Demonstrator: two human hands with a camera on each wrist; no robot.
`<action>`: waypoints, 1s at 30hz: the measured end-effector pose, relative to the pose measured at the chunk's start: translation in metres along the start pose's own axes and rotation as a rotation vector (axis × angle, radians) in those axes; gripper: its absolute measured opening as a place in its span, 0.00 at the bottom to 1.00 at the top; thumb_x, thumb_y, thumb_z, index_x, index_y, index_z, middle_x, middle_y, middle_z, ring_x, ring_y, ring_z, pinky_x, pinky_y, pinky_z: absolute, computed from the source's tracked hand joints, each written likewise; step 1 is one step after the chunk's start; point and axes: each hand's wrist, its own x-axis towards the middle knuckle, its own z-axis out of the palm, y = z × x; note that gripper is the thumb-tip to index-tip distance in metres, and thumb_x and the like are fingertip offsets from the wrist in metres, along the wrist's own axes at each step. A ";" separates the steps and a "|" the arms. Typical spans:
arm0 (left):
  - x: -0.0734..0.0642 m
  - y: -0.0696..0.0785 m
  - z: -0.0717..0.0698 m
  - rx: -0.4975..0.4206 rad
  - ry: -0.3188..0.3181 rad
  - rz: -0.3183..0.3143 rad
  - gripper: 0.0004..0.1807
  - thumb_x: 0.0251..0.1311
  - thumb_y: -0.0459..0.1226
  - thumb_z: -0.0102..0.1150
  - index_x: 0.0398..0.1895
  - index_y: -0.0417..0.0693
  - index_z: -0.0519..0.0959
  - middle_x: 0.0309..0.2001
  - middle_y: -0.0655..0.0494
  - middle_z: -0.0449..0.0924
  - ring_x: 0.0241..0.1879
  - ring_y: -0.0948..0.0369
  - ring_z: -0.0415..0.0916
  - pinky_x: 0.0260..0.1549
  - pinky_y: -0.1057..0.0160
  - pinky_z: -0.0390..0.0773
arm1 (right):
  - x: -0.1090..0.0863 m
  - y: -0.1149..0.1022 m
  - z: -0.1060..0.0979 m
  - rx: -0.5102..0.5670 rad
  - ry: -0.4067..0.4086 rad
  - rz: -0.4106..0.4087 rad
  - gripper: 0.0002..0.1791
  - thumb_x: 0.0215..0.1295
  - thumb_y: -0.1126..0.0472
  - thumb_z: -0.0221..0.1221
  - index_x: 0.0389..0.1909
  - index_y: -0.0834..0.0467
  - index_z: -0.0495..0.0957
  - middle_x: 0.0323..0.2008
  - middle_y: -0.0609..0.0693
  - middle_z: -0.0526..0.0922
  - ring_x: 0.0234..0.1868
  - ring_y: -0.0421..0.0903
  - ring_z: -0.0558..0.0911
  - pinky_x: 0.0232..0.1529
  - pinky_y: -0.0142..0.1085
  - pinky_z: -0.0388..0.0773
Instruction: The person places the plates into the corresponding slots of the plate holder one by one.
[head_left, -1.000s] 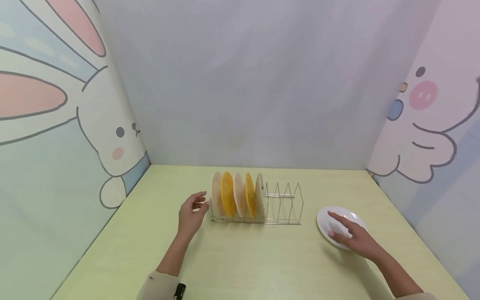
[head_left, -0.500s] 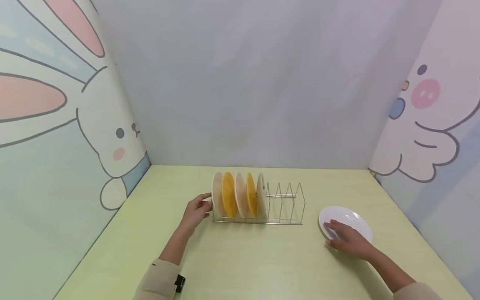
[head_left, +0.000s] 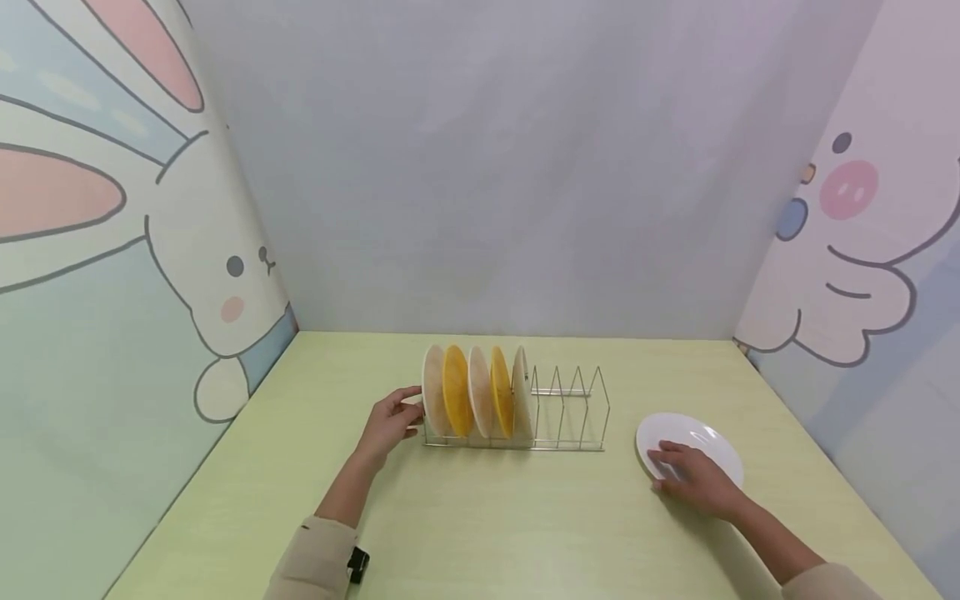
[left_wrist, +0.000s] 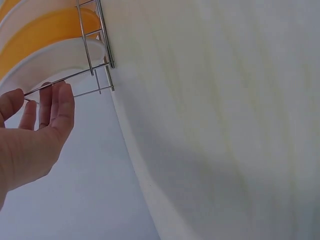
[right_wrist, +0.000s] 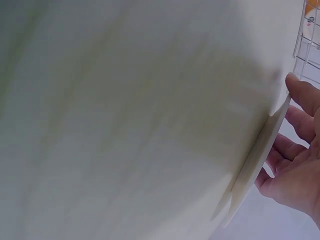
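Observation:
A wire dish rack (head_left: 566,448) stands on the table, with several plates upright in its left part. White and yellow plates alternate there, a white plate (head_left: 433,390) leftmost and a yellow plate (head_left: 456,392) beside it. My left hand (head_left: 388,427) grips the rack's left end; in the left wrist view its thumb and fingers close round the end wire (left_wrist: 65,79). To the right of the rack a white plate (head_left: 716,446) lies on the table. My right hand (head_left: 697,479) rests over its front part, fingers on top and thumb at the near rim (right_wrist: 252,162).
The rack's right slots (head_left: 573,412) hold no plates. A grey-white back wall (head_left: 480,183) and cartoon-printed side walls (head_left: 172,333) enclose the pale green-yellow table (head_left: 495,525). Bare tabletop lies between the rack and the white plate.
The left hand has moved right onto the rack's end and taken hold of it. The right hand has come down onto the white plate. Over the last half second both are nearly still.

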 end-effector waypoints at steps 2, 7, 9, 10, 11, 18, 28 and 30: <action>0.000 0.001 0.001 -0.004 0.000 -0.003 0.19 0.63 0.37 0.55 0.57 0.43 0.73 0.36 0.46 0.78 0.38 0.50 0.77 0.39 0.49 0.77 | 0.001 0.000 0.000 -0.005 -0.015 -0.001 0.22 0.44 0.62 0.70 0.42 0.67 0.81 0.44 0.68 0.78 0.46 0.64 0.77 0.44 0.54 0.71; 0.002 0.003 0.002 0.010 -0.015 -0.011 0.22 0.63 0.36 0.54 0.61 0.47 0.70 0.34 0.45 0.76 0.38 0.49 0.76 0.34 0.55 0.78 | 0.002 -0.005 -0.007 -0.010 -0.002 -0.005 0.18 0.45 0.67 0.67 0.41 0.67 0.82 0.43 0.63 0.81 0.45 0.62 0.78 0.43 0.45 0.74; 0.004 0.004 0.002 0.023 -0.028 -0.010 0.24 0.62 0.34 0.52 0.63 0.48 0.68 0.33 0.46 0.74 0.38 0.50 0.76 0.32 0.58 0.77 | 0.002 -0.010 -0.010 0.013 0.032 0.027 0.17 0.46 0.68 0.65 0.41 0.65 0.82 0.43 0.59 0.82 0.44 0.58 0.79 0.42 0.40 0.75; 0.005 0.004 0.001 0.028 -0.034 -0.012 0.25 0.62 0.33 0.51 0.64 0.49 0.68 0.33 0.46 0.74 0.38 0.49 0.76 0.31 0.58 0.77 | 0.003 -0.012 -0.012 0.026 0.050 0.044 0.17 0.47 0.69 0.65 0.42 0.64 0.82 0.42 0.58 0.82 0.43 0.55 0.80 0.40 0.38 0.75; 0.006 0.005 0.000 0.027 -0.040 -0.015 0.26 0.61 0.33 0.51 0.65 0.49 0.67 0.33 0.46 0.74 0.37 0.50 0.76 0.31 0.58 0.77 | 0.003 -0.013 -0.013 0.036 0.066 0.061 0.16 0.49 0.69 0.64 0.42 0.64 0.82 0.41 0.56 0.83 0.42 0.51 0.81 0.39 0.37 0.75; 0.007 0.004 -0.005 0.026 -0.052 -0.063 0.27 0.60 0.34 0.49 0.65 0.50 0.66 0.35 0.48 0.73 0.37 0.51 0.76 0.33 0.55 0.78 | 0.003 -0.027 -0.022 -0.035 0.260 0.123 0.14 0.51 0.71 0.59 0.41 0.60 0.81 0.31 0.50 0.83 0.22 0.35 0.71 0.21 0.35 0.68; 0.009 0.001 -0.006 0.028 -0.065 -0.071 0.25 0.62 0.36 0.50 0.64 0.51 0.67 0.34 0.48 0.74 0.37 0.50 0.76 0.32 0.54 0.77 | 0.002 -0.043 -0.044 0.055 0.455 0.359 0.09 0.52 0.71 0.57 0.36 0.59 0.78 0.29 0.54 0.82 0.26 0.30 0.71 0.23 0.26 0.66; 0.010 0.000 -0.004 0.032 -0.067 -0.062 0.26 0.61 0.36 0.50 0.65 0.50 0.66 0.35 0.48 0.74 0.37 0.49 0.76 0.31 0.56 0.77 | 0.002 -0.046 -0.049 0.098 0.477 0.390 0.09 0.54 0.70 0.57 0.37 0.61 0.77 0.30 0.56 0.81 0.27 0.28 0.71 0.24 0.23 0.66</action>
